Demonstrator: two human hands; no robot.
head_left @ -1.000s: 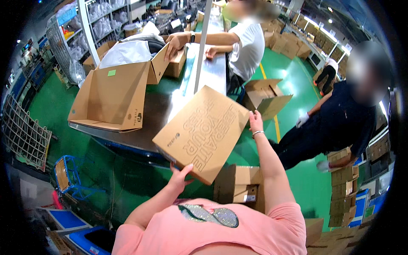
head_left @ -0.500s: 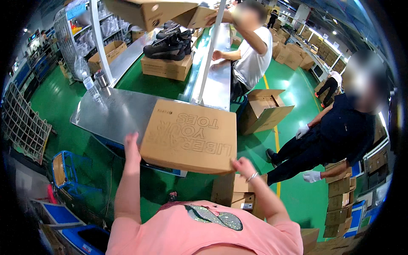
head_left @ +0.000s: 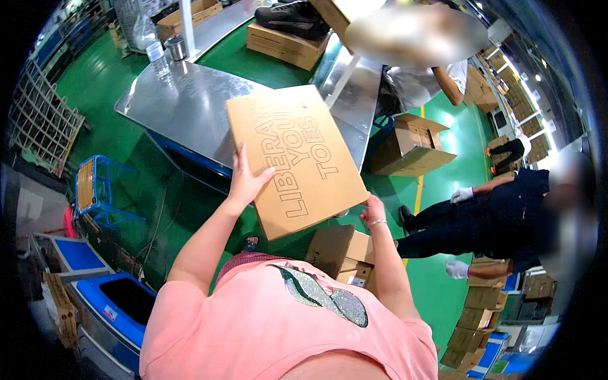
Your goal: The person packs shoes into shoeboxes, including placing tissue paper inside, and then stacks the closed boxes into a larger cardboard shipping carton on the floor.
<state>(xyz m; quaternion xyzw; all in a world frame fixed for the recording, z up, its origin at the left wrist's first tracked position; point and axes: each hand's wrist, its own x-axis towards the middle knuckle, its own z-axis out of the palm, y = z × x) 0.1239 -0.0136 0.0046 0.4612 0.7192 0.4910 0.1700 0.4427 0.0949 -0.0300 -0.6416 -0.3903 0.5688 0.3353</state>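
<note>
I hold a flat brown cardboard box [head_left: 294, 155] with large printed lettering over the near edge of a shiny metal table [head_left: 190, 104]. My left hand [head_left: 246, 180] presses flat on its left side. My right hand [head_left: 373, 212] grips its lower right corner. The box lies tilted, its long side running away from me.
Open cardboard boxes stand on the green floor at my feet [head_left: 339, 253] and to the right [head_left: 411, 145]. A person in dark clothes [head_left: 500, 215] bends at the right; another [head_left: 411, 82] works across the table. Black shoes on a box [head_left: 288, 31] sit far back. Blue bins [head_left: 117, 304] lie lower left.
The box has turned in my hands from lying crosswise to lying lengthwise. My left hand moved from its left edge onto its top face; my right hand now holds the near right corner.
</note>
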